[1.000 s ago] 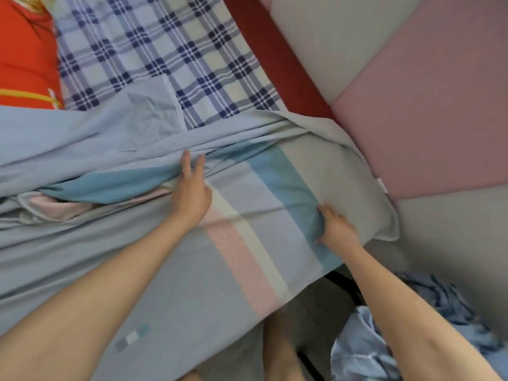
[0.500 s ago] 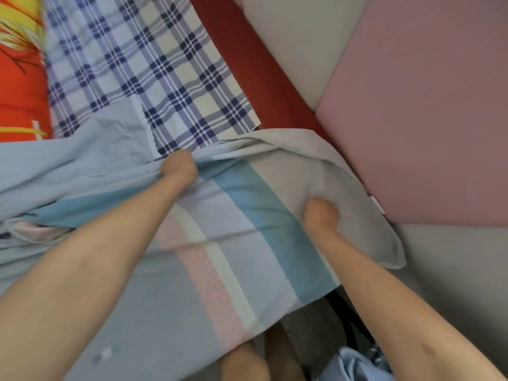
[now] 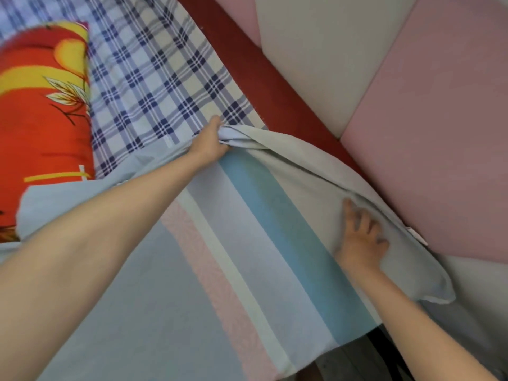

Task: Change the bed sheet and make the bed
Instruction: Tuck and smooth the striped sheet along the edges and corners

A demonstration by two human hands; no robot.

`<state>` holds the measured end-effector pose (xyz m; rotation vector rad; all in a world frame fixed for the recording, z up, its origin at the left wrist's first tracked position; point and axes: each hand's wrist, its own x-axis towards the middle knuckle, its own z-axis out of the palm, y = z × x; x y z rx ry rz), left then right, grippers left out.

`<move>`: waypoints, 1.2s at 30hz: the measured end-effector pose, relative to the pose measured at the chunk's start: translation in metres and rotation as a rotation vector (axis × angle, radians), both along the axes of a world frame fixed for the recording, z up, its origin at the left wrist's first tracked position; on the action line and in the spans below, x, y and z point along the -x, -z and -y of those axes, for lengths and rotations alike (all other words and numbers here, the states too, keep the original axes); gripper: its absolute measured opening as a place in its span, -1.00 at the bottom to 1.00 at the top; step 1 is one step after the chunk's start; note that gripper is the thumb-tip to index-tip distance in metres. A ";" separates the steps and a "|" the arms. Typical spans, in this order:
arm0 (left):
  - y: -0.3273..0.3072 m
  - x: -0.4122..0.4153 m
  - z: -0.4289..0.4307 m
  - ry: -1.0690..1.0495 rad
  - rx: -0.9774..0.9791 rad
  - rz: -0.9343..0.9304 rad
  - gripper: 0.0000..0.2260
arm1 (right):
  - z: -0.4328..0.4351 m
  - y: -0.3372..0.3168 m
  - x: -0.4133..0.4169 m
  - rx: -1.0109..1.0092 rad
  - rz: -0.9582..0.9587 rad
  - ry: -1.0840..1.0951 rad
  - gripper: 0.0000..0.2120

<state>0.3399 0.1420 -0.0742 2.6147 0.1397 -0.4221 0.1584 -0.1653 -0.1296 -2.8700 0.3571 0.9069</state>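
Sensibly, the left hand (image 3: 210, 143) gripped the bunched edge of the striped sheet (image 3: 247, 243), which lay over the near part of the plaid-covered bed (image 3: 154, 78), while the right hand (image 3: 360, 243) pressed it flat with spread fingers (image 3: 350, 213); pulling evenly toward the red bed frame (image 3: 247, 64), below the padded wall (image 3: 439, 133), would likely avoid wrinkles.

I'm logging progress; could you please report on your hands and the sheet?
Left hand grips bunched edge of striped sheet. Right hand flat on it, fingers spread. Plaid sheet ahead uncovered; orange pillow at left.
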 end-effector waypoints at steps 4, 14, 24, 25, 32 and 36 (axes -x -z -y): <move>0.022 -0.002 0.008 -0.002 0.150 -0.061 -0.59 | 0.014 -0.002 -0.021 -0.057 -0.073 0.114 0.03; 0.023 0.057 0.109 -0.131 0.052 0.081 -0.18 | 0.058 -0.001 -0.001 -0.404 0.361 0.419 -0.45; 0.062 0.108 0.218 1.152 -0.250 0.010 -0.46 | 0.115 0.006 0.068 -0.482 0.009 0.723 0.09; 0.063 0.103 0.227 1.144 -0.290 0.006 -0.44 | 0.117 0.006 0.065 -0.541 -0.002 0.733 0.17; 0.064 0.080 0.281 1.091 -0.487 -0.032 -0.42 | 0.124 0.016 0.062 -0.518 -0.010 0.687 0.16; 0.056 0.070 0.307 1.125 -0.638 -0.093 -0.40 | 0.133 0.014 0.058 -0.468 -0.068 0.568 0.03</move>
